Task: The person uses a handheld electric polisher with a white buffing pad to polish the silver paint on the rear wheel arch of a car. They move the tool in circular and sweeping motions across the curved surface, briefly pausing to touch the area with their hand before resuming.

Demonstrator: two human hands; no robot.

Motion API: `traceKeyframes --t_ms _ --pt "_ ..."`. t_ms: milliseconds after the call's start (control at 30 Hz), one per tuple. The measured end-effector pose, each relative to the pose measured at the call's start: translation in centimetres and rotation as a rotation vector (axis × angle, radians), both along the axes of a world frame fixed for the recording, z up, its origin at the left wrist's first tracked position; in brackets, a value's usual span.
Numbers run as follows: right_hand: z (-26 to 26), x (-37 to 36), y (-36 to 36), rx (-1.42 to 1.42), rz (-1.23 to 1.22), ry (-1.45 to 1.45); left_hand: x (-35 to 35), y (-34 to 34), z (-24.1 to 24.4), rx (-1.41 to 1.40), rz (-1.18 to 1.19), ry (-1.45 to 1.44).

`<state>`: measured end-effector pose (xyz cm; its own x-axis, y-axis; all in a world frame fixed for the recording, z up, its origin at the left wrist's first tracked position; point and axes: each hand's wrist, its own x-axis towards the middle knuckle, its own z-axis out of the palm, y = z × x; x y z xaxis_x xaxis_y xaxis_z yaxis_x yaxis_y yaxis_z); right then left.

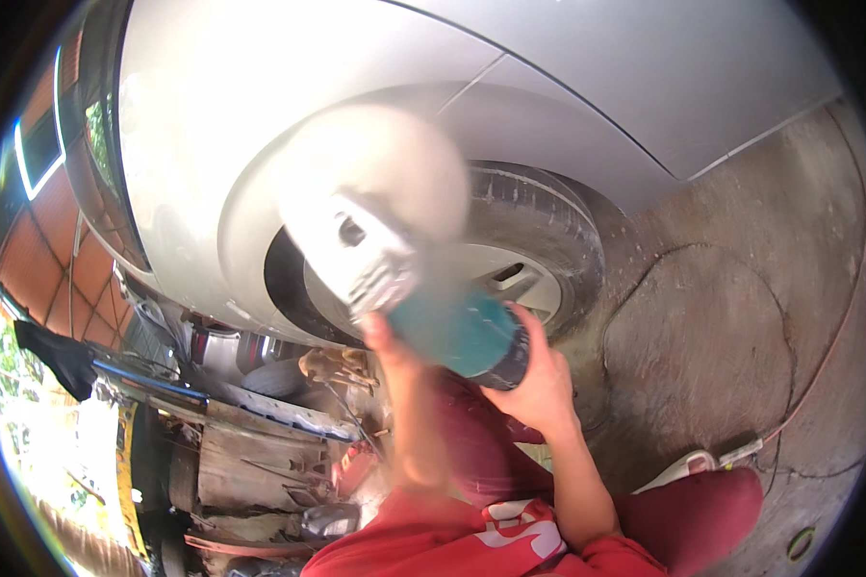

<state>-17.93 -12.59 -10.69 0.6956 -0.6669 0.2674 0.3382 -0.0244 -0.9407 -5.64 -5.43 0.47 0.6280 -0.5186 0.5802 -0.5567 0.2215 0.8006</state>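
Observation:
A power polisher (447, 324) with a teal body, a metal head and a pale round pad (397, 159) is held up between both hands, before a silver car's rear or front fender (209, 130). My left hand (393, 342) is at the front of the body, near the metal head; its grip is partly blurred. My right hand (538, 382) is closed around the black back end. The pad overlaps the fender above the wheel arch; whether it touches the paint cannot be told. A tire (541, 209) with a light alloy wheel (548, 288) sits behind the polisher.
Cables (786, 324) and a hose (837, 324) run over the concrete floor (693, 346) on the right. A tape-like ring (801, 544) lies at lower right. At left are a brown dog (335, 364), a loose tire (274, 379), boards (260, 461) and a red object (353, 465).

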Motion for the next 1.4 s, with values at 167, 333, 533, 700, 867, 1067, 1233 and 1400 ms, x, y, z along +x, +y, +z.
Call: traceKeyframes --t_ms 167,333,533,700,867,1067,1233,1400 --pt "-0.9 0.3 -0.5 0.172 -0.112 -0.201 -1.9 -3.9 0.2 0.139 -0.09 -0.064" --pt "3.0 0.5 -0.5 0.3 -0.025 -0.286 -3.8 -6.5 6.9 0.168 -0.166 -0.21" --pt "10.7 1.3 -1.2 -0.084 0.106 -0.177 1.4 -2.5 13.3 -0.195 0.19 -0.193" --pt "15.3 3.7 -0.3 -0.435 0.217 -0.156 2.5 2.0 17.1 -0.367 0.284 -0.077" --pt "15.8 3.6 -0.5 -0.42 0.226 -0.144 2.6 2.1 17.9 -0.32 0.287 -0.124" --pt "14.7 1.8 -2.4 -0.167 0.23 -0.179 -1.0 -4.1 18.5 -0.184 0.195 -0.207" --pt "13.8 1.9 -3.0 -0.135 0.09 -0.305 -2.3 -6.6 18.6 -0.13 0.212 -0.284" --pt "13.8 2.6 -2.4 -0.229 0.092 -0.288 -0.8 -4.0 18.6 -0.13 0.195 -0.242"
